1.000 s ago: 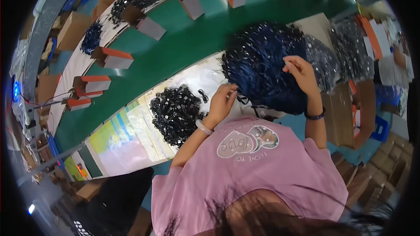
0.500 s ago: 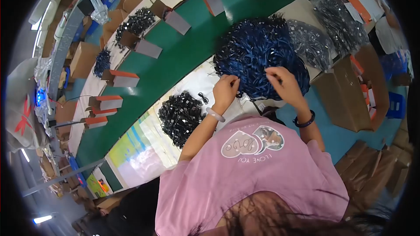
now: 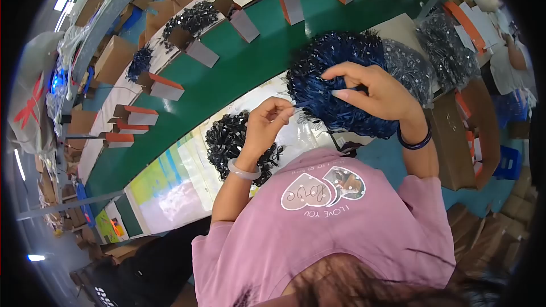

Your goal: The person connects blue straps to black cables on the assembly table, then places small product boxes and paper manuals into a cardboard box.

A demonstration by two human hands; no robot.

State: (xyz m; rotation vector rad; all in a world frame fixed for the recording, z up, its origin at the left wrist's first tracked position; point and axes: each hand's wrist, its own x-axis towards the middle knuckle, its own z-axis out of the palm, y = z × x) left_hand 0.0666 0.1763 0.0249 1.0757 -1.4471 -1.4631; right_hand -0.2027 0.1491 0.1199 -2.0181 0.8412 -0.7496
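Observation:
A big heap of dark blue bundled cables (image 3: 341, 51), with small shiny ends, lies in front of me on the bench. My left hand (image 3: 269, 120) is pinched at the heap's left edge, and a blue cable (image 3: 302, 104) shows at its fingertips. Over the heap hovers my right hand (image 3: 372, 92), with thumb and forefinger apart and nothing visible between them. Beside my left wrist is a smaller pile of black bundled cables (image 3: 224, 142), partly hidden by that hand and forearm.
Small open orange-and-grey boxes (image 3: 293, 7) stand along the green conveyor belt (image 3: 227, 71). Clear bags of cables (image 3: 446, 51) lie at the right, above a large cardboard carton (image 3: 455, 148) holding orange boxes. More cable piles (image 3: 196, 20) sit across the belt.
My left hand has moved left and slightly down, with a cable at its fingertips. My right hand has risen with its fingers spread wider. The view has shifted a little.

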